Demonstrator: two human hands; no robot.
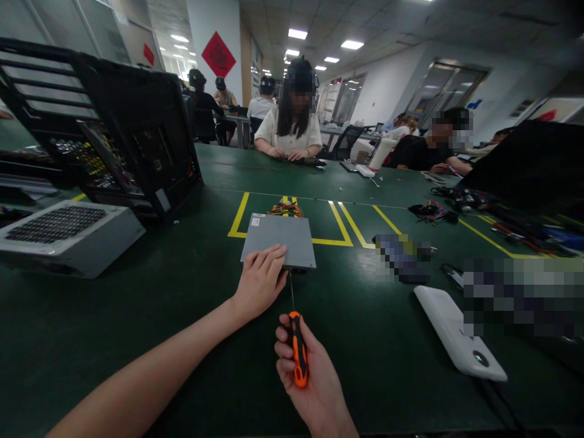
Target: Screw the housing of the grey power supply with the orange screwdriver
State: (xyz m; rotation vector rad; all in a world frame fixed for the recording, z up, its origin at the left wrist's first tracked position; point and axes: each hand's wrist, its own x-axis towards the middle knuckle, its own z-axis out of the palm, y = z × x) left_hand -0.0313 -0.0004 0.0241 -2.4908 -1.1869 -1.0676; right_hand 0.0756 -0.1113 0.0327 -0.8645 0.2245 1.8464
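Observation:
A grey metal computer power supply lies flat on the green table in front of me. A bundle of coloured cables comes out behind it. My left hand rests on its near part, fingers laid along the top and thumb down by the front edge. An orange and black screwdriver is gripped in my right hand, fingers curled round the handle. Its thin shaft points away from me, and its tip meets the power supply's near side beside my left thumb. The exact spot under the tip is too small to make out.
At left stand a black computer case and another power supply. A white power bank with a cable lies at right. Cables and tools lie farther right. Yellow tape marks the table. A person sits opposite.

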